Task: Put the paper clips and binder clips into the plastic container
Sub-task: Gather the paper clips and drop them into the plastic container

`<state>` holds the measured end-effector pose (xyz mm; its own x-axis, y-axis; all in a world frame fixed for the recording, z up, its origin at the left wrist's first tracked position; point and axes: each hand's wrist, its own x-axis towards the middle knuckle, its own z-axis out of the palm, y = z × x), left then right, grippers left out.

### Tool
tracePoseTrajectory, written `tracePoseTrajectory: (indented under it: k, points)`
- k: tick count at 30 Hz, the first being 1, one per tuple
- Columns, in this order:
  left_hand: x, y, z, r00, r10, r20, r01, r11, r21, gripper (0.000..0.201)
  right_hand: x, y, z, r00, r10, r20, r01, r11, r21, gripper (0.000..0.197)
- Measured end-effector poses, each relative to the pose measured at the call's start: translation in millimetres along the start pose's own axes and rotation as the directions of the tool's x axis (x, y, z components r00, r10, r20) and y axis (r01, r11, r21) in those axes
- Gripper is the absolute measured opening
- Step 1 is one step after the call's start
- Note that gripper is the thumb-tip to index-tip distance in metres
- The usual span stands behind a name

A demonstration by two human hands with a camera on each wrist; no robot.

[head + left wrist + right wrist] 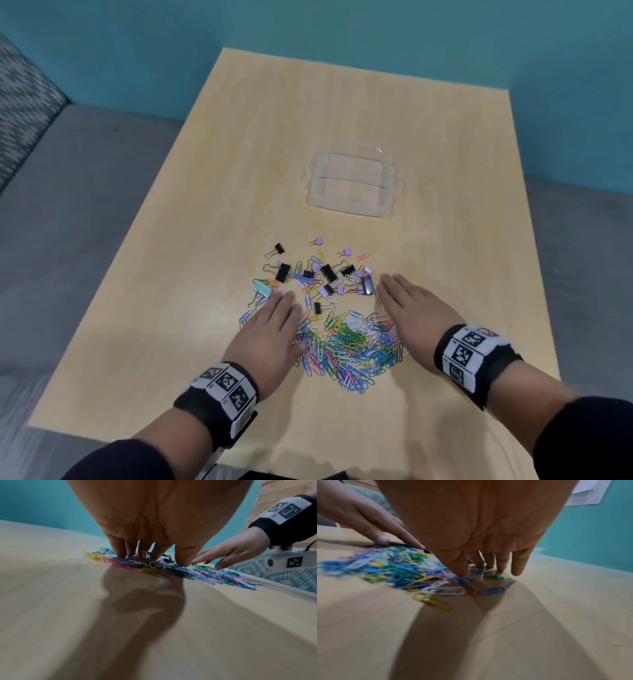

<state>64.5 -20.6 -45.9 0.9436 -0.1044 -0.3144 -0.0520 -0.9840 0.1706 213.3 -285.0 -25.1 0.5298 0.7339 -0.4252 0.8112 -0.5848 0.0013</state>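
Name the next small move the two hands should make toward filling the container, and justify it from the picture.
Probably sweep both hands inward. The left hand and right hand lie open on either side of the paper clips, holding nothing, and the plastic container beyond is empty.

Left hand (270, 329) and right hand (412, 303) lie flat, palms down, fingers straight, well apart

One clear plastic container (352, 185) stands on the light wooden table (445, 274). The coloured wire paper clips (352, 346) lie in a heap too dense to count. Roughly twenty black, lilac and mint binder clips (329, 274) lie scattered beside them.
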Motion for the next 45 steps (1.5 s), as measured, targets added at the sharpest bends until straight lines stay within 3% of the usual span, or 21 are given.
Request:
tracePoseTrajectory:
  k: [5,11,15,18,21,28,31,33,37,39,42,45]
  points:
    - [-19,4,10,0.997,0.067,-0.033,-0.069,0.996,-0.054,0.066,-19,-17,12,0.999,0.006,-0.053,-0.002,0.997,0.077,0.058]
    - [-22,-4,9,0.998,-0.05,-0.035,0.049,0.999,-0.024,0.066,-17,-44,14,0.994,0.091,-0.059,-0.083,0.989,0.123,0.063]
    - [-37,-16,-4,0.986,-0.008,-0.164,0.005,1.0,-0.023,0.057,-23,-59,9,0.991,0.064,-0.118,-0.045,0.986,0.159,0.062]
    - [-33,-34,-15,0.943,-0.226,-0.245,0.188,0.967,-0.169,0.049,-24,-64,9,0.989,0.078,-0.124,-0.055,0.983,0.178,0.061]
    - [-12,-45,-26,0.894,-0.394,-0.214,0.322,0.896,-0.304,0.041,-25,-73,5,0.987,0.097,-0.13,-0.074,0.983,0.169,0.058]
    - [30,-35,-37,0.941,-0.31,-0.136,0.306,0.951,-0.048,0.032,-29,-81,2,0.982,0.138,-0.129,-0.11,0.972,0.207,0.055]
    - [31,-34,-40,0.938,-0.306,-0.161,0.295,0.951,-0.094,0.024,-34,-77,5,0.978,0.168,-0.122,-0.136,0.962,0.235,0.053]
    - [27,-40,-44,0.915,-0.357,-0.19,0.322,0.927,-0.193,0.02,-38,-74,8,0.976,0.186,-0.11,-0.151,0.95,0.272,0.053]
    - [16,-77,-48,0.815,-0.56,-0.147,0.491,0.803,-0.339,0.02,-44,-73,12,0.967,0.23,-0.108,-0.187,0.932,0.309,0.05]
    - [10,-89,-44,0.829,-0.521,-0.204,0.464,0.844,-0.27,0.021,-44,-75,13,0.966,0.237,-0.106,-0.194,0.929,0.315,0.05]
    - [4,-73,-33,0.915,-0.275,-0.295,0.247,0.96,-0.128,0.026,-44,-80,14,0.969,0.231,-0.086,-0.193,0.93,0.313,0.052]
    - [6,-45,-15,0.976,-0.087,-0.199,0.073,0.994,-0.078,0.057,-41,-87,14,0.973,0.218,-0.075,-0.186,0.934,0.304,0.052]
